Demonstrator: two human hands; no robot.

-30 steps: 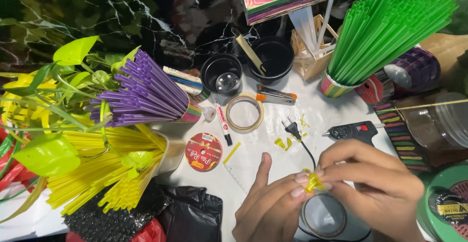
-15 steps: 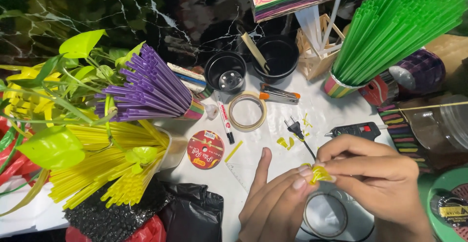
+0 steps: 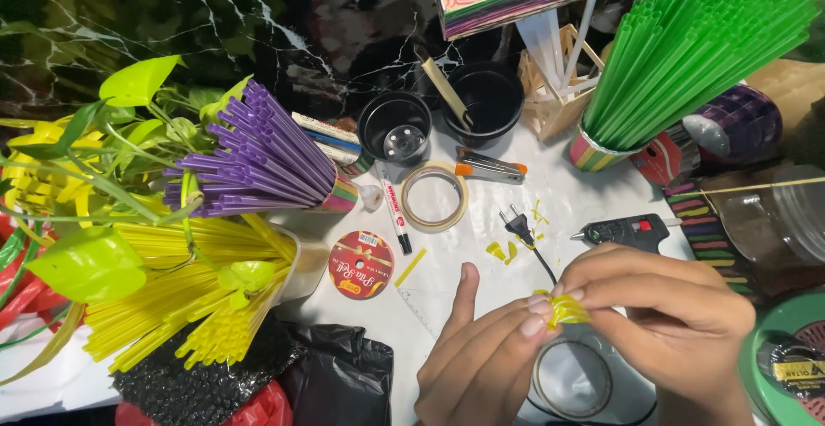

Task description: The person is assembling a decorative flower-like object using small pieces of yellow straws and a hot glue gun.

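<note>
Both hands have crept slightly up the desk (image 3: 593, 198). Left hand (image 3: 490, 357) and right hand (image 3: 662, 323) pinch the yellow straw piece (image 3: 567, 310) between closed fingertips.

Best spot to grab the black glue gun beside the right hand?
Take the glue gun by its thick black body, coming down from above. It lies flat on the table, nozzle pointing right, just above the right hand, with its sides open.

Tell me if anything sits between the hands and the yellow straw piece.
Nothing does: the left hand and right hand both pinch the yellow straw piece directly at their fingertips, above the white table.
</note>
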